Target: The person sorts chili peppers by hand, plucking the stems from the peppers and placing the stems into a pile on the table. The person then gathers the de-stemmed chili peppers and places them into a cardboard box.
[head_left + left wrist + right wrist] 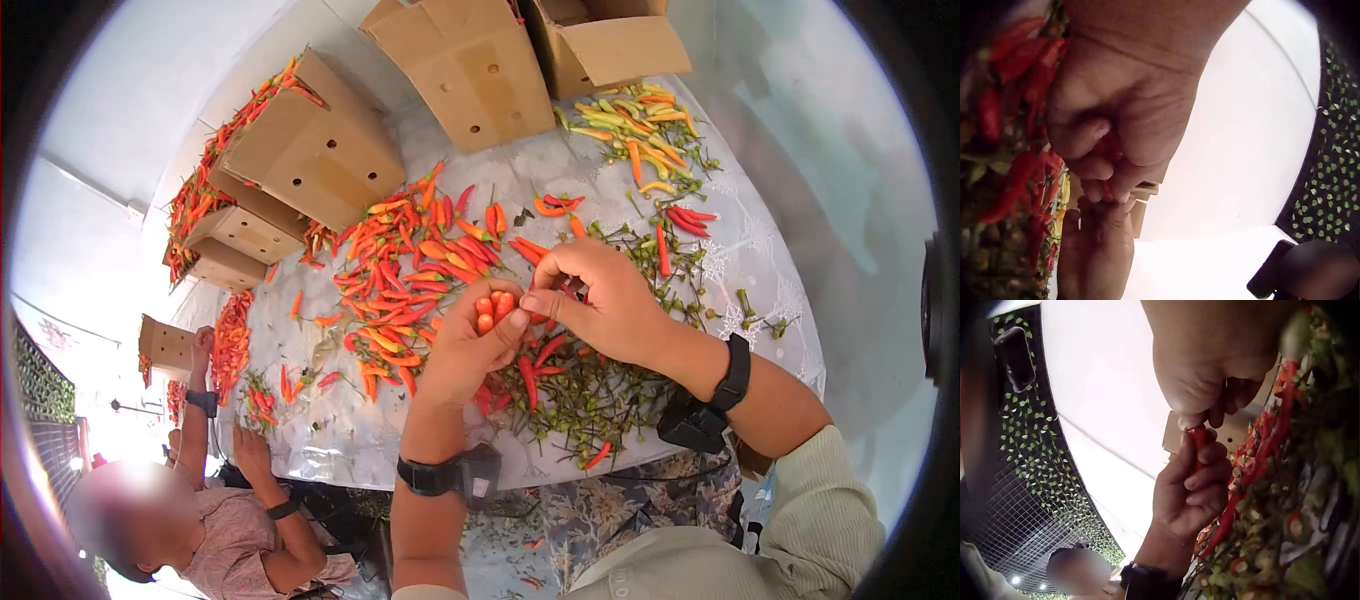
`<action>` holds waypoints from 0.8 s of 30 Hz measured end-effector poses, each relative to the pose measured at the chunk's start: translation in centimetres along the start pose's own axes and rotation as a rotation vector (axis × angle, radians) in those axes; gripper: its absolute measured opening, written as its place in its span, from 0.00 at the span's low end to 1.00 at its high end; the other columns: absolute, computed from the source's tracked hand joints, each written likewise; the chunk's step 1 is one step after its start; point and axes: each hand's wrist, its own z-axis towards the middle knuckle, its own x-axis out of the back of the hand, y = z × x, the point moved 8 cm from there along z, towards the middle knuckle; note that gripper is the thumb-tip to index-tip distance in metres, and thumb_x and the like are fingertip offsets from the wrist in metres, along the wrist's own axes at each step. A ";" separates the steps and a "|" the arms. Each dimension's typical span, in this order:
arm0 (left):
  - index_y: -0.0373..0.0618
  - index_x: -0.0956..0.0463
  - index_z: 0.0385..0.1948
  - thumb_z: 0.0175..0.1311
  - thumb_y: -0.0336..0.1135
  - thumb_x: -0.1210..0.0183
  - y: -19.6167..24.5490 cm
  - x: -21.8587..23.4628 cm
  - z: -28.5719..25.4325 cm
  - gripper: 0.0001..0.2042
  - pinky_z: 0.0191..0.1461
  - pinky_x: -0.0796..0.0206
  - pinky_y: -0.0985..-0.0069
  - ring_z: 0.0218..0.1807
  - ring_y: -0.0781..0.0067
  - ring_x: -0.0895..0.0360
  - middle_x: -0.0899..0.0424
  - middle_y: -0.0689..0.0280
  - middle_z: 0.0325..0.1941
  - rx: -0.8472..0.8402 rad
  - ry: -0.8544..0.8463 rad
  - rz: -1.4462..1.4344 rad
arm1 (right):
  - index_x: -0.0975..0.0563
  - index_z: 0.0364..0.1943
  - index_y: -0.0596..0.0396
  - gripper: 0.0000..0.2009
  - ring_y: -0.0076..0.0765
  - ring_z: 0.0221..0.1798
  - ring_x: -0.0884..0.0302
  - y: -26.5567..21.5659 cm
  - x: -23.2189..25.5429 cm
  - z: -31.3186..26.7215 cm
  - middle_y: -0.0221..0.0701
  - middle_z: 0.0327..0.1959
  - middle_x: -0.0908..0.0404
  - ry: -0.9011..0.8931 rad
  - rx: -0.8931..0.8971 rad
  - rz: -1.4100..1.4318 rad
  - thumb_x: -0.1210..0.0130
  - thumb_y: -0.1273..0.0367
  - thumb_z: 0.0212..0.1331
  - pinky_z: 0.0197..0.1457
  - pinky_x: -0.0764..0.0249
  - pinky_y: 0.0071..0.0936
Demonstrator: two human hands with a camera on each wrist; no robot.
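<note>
My left hand (466, 342) holds several orange-red chili peppers (486, 306) with fingers curled round them, over the near part of the table. My right hand (612, 305) meets it, thumb and forefinger pinching at the end of a red chili pepper (1197, 447) that stands up from the left fist. In the left wrist view the left fingers (1094, 165) mostly cover the peppers. Beneath both hands lies a heap of green chili stems (600, 405) with red peppers among them. A pile of red and orange chili peppers (400, 290) spreads just beyond the left hand.
Yellow chilies (640, 130) lie at the far right. Cardboard boxes (475, 75) stand along the back, and another box (310, 150) at left has chilies heaped behind it. A second person (225, 530) works at the table's left. The table's near edge (340, 475) runs below my forearms.
</note>
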 end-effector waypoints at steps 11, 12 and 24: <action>0.40 0.28 0.41 0.61 0.33 0.40 0.4 -0.1 -0.2 0.11 0.20 0.47 0.89 0.19 0.88 0.36 0.23 0.67 0.25 -0.023 -0.046 -0.024 | 0.24 0.29 0.59 0.14 0.15 0.24 0.35 1.6 -1.9 -0.4 0.25 0.20 0.27 -0.175 -0.282 0.318 0.41 0.60 0.59 0.27 0.39 0.20; 0.40 0.28 0.41 0.61 0.33 0.40 0.4 -0.1 -0.1 0.11 0.20 0.46 0.88 0.19 0.88 0.36 0.23 0.67 0.25 -0.024 -0.057 -0.038 | 0.24 0.29 0.60 0.15 0.17 0.25 0.35 2.0 -2.1 -0.4 0.25 0.21 0.26 -0.189 -0.300 0.370 0.42 0.59 0.60 0.28 0.37 0.21; 0.39 0.30 0.41 0.62 0.33 0.41 0.9 -0.9 -0.5 0.11 0.19 0.48 0.87 0.20 0.85 0.35 0.23 0.62 0.28 -0.100 -0.163 -0.146 | 0.23 0.34 0.57 0.13 0.14 0.30 0.31 2.6 -3.8 -0.8 0.21 0.25 0.26 -0.222 -0.383 0.814 0.46 0.60 0.63 0.34 0.34 0.17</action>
